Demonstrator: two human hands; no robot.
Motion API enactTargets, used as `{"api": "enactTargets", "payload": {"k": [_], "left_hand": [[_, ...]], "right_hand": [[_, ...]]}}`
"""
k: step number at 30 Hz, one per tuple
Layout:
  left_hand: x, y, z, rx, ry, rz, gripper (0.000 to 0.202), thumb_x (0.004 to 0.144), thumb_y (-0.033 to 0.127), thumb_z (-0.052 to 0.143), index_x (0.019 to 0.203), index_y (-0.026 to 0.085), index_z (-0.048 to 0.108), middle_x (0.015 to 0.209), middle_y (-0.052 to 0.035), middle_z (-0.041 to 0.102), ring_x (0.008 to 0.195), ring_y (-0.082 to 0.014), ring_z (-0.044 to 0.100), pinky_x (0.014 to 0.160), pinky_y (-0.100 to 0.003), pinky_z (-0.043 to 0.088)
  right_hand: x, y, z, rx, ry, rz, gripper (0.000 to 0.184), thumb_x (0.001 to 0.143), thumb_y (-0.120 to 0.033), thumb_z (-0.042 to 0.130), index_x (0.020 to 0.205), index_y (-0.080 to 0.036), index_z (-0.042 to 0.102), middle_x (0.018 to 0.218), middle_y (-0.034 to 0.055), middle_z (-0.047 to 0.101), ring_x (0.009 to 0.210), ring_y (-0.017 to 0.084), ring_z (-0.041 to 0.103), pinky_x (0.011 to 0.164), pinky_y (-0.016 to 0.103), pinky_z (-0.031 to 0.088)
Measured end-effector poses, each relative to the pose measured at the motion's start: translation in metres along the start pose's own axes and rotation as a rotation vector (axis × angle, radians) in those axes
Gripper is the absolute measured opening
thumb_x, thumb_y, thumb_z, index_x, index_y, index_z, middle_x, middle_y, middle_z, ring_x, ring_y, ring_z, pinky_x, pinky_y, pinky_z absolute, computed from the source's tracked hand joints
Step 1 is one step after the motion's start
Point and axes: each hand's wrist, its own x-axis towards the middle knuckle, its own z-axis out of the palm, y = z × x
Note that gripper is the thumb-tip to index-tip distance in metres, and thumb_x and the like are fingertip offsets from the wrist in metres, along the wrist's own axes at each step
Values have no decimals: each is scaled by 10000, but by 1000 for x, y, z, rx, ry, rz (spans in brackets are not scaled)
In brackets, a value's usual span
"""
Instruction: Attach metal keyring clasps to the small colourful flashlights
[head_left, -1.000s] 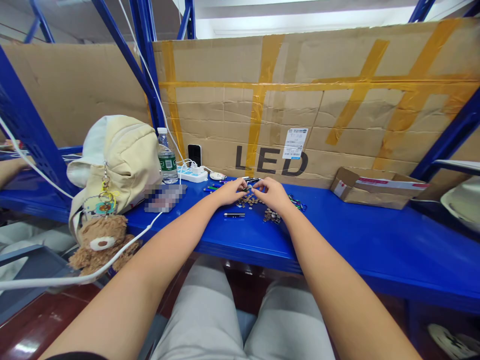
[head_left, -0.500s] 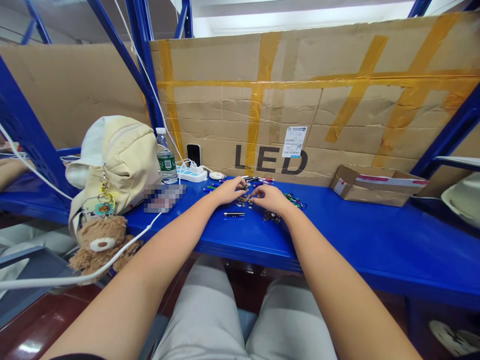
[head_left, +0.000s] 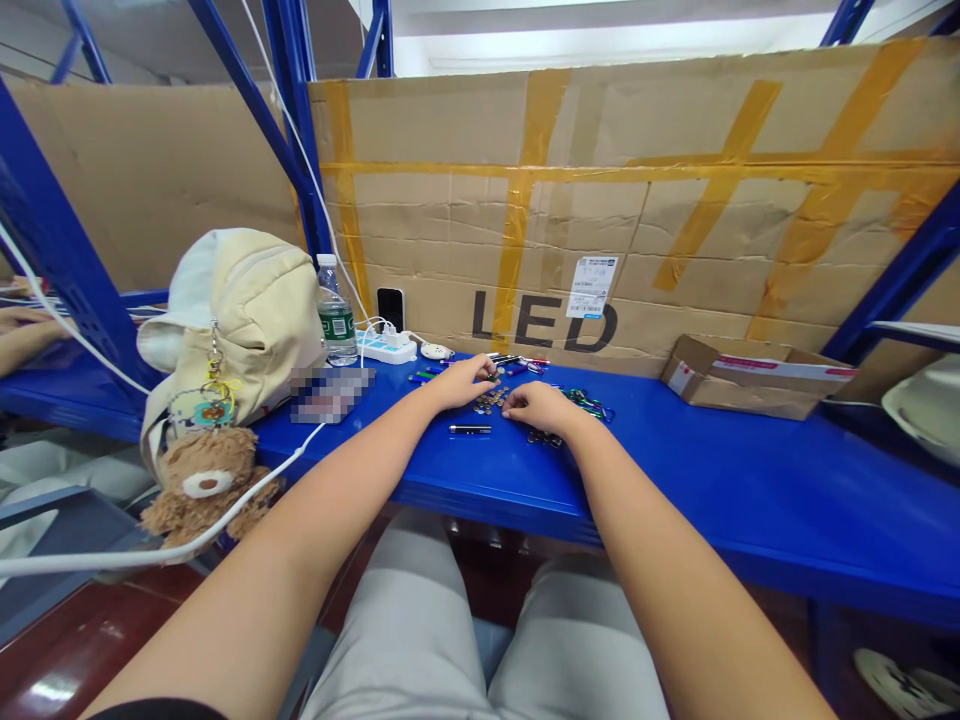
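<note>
My left hand point(head_left: 466, 382) is over the blue table, fingers and thumb curled together around something small and dark that I cannot make out. Just below its fingertips lies a loose pile of small brass-coloured pieces point(head_left: 489, 401). On the pile's right side, my right hand point(head_left: 543, 408) is closed with its fingertips low by the pieces; whatever they hold is hidden. Small dark metal pieces, perhaps clips point(head_left: 541, 439), lie partly under the right wrist. Beyond that wrist are green and multicoloured clips point(head_left: 591, 404). A short black pen-like stick point(head_left: 470, 429) rests in front of the pile.
Several pens point(head_left: 517, 362) lie behind the hands. To the left are a power strip point(head_left: 388, 347), a water bottle point(head_left: 337, 315), a phone point(head_left: 391, 308) and a cream backpack point(head_left: 255, 300) with a teddy bear point(head_left: 206, 480). An open cardboard box point(head_left: 757, 378) stands right, against the cardboard wall.
My right hand has shifted very slightly, its fingertips now lower by the brass pieces. My left hand stays nearly where it was. The camera view has moved a little.
</note>
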Motion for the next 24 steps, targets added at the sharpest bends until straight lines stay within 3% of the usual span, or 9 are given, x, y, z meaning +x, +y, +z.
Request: {"api": "enactTargets", "payload": {"k": [5, 10, 12, 21, 24], "left_hand": [[0, -2, 1, 11, 0, 10, 191, 831, 257, 560, 999, 176, 518, 1030, -65, 660, 975, -198, 632, 864, -335, 480], [1, -3, 1, 28, -33, 37, 191, 814, 248, 563, 991, 179, 538, 1020, -61, 658, 976, -202, 623, 876, -345, 473], [1, -3, 1, 8, -50, 56, 183, 808, 231, 559, 983, 180, 540, 1030, -60, 658, 993, -201, 621, 889, -345, 470], [2, -3, 3, 11, -82, 95, 201, 801, 238, 564, 993, 186, 541, 1043, -63, 663, 989, -204, 624, 891, -352, 472], [3, -6, 4, 4, -64, 96, 200, 804, 253, 572, 991, 186, 545, 1019, -56, 662, 962, -193, 627, 871, -337, 479]], "right_hand": [[-1, -6, -3, 26, 44, 22, 97, 802, -249, 589, 787, -183, 659, 842, 38, 704, 714, 161, 590, 643, 256, 401], [-1, -11, -9, 247, 322, -6, 170, 839, -275, 524, 793, -152, 633, 822, 52, 676, 737, 153, 574, 670, 253, 411], [0, -11, -10, 311, 377, 16, 169, 823, -285, 537, 806, -147, 632, 815, 53, 675, 738, 156, 577, 684, 262, 420], [2, -10, -8, 381, 403, 25, 176, 781, -307, 565, 826, -157, 646, 805, 48, 683, 717, 158, 581, 670, 273, 438], [3, -6, -9, 410, 487, 43, 204, 800, -313, 533, 877, -159, 643, 857, 57, 693, 759, 167, 596, 706, 286, 454]]}}
